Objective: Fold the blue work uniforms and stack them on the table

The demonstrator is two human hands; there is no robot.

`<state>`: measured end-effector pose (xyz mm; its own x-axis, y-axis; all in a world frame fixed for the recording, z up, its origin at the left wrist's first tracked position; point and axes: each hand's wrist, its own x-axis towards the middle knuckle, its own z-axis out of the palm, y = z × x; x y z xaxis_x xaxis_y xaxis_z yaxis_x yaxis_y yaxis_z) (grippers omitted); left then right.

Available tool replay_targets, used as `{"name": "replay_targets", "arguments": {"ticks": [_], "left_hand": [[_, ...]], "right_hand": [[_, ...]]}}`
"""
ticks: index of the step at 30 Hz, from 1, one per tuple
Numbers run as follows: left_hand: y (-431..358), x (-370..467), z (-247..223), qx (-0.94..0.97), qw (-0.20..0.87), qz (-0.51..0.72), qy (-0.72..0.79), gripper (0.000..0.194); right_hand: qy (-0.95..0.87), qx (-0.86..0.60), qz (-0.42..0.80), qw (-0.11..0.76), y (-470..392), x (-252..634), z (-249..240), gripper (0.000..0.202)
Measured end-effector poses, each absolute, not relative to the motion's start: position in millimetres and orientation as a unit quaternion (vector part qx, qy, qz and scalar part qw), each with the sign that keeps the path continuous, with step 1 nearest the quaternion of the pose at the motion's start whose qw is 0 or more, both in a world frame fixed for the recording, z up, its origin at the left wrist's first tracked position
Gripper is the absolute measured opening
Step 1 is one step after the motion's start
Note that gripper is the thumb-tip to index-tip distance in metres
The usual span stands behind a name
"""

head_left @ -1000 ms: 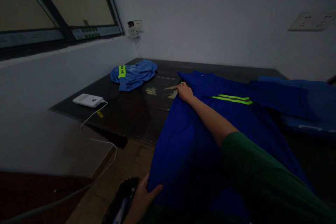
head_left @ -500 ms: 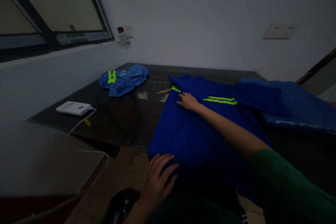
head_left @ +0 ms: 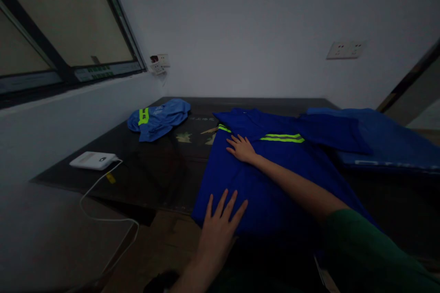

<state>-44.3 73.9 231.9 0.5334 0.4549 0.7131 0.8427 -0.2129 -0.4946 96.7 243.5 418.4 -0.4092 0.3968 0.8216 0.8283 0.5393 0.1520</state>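
A dark blue work shirt [head_left: 275, 178] with yellow-green reflective stripes is spread on the dark table, collar at the far side. Its left side is folded inward, and one sleeve stretches out to the right. My right hand [head_left: 242, 147] lies flat on the chest, left of the long stripe, fingers spread. Lower down, my left hand [head_left: 220, 224] rests open over the shirt's near left part, with its fingers fanned apart. The hem near my body is lost in shadow.
A crumpled lighter blue garment [head_left: 160, 120] lies at the table's [head_left: 161, 169] back left. Near the left edge is a white power bank [head_left: 92, 160] with a white cable [head_left: 84, 210] hanging down. Folded blue cloth [head_left: 385, 142] lies at right. Wall sockets [head_left: 345, 49] are behind.
My left hand has moved forward and right from the near edge onto the shirt, its fingers spreading. My right hand stays at the chest with its fingers wider apart. The view has tilted up slightly.
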Motion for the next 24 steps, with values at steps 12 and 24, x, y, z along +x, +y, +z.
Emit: {"name": "replay_targets", "arguments": {"ticks": [12, 24], "left_hand": [[28, -60, 318, -0.897, 0.154, -0.251, -0.33, 0.041], [263, -118, 572, -0.697, 0.287, -0.547, -0.364, 0.043]], "right_hand": [[-0.816, -0.352, -0.26, 0.378, 214, 104, 387, 0.057], [-0.853, -0.249, -0.094, 0.448, 194, 139, 411, 0.044]]}}
